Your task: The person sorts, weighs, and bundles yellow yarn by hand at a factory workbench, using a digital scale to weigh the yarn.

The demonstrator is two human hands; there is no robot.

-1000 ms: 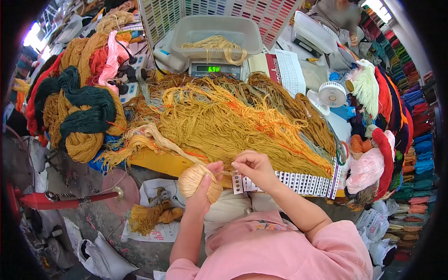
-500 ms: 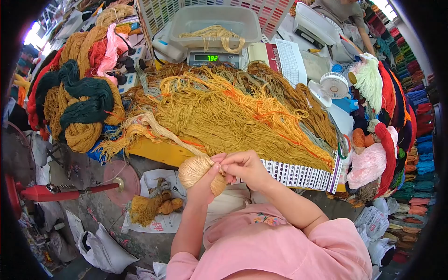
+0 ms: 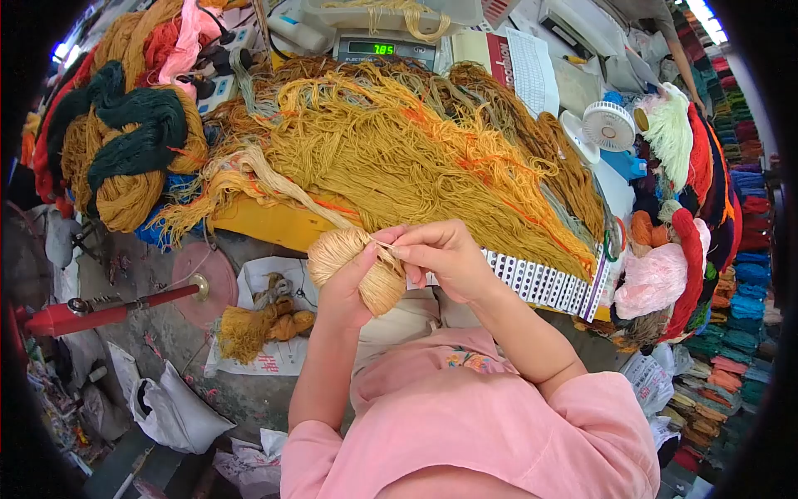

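Observation:
A bundle of shiny beige yarn (image 3: 378,287) lies in my left hand (image 3: 351,287), whose fingers and thumb wrap round it. My right hand (image 3: 445,259) is closed in a pinch on a thin strand at the bundle's upper right side, close to my left fingertips. A twisted pale tail of yarn (image 3: 287,190) runs from behind the bundle up to the left across the table. Just beyond my hands spreads a wide pile of mustard and orange yarn (image 3: 391,158). The ends of my right fingers are partly hidden.
A digital scale (image 3: 386,50) reading 7.85 stands behind the pile, under a plastic tub (image 3: 349,18). To the right are a small white fan (image 3: 608,126) and pink yarn (image 3: 652,279). Dark green yarn (image 3: 137,133) hangs at left. A punched card strip (image 3: 540,287) lines the table edge.
The view has tilted down, so the table sits higher in it. The beige bundle has turned in my left hand and shows more of its strands. The scale reading went from 7.92 to 7.85.

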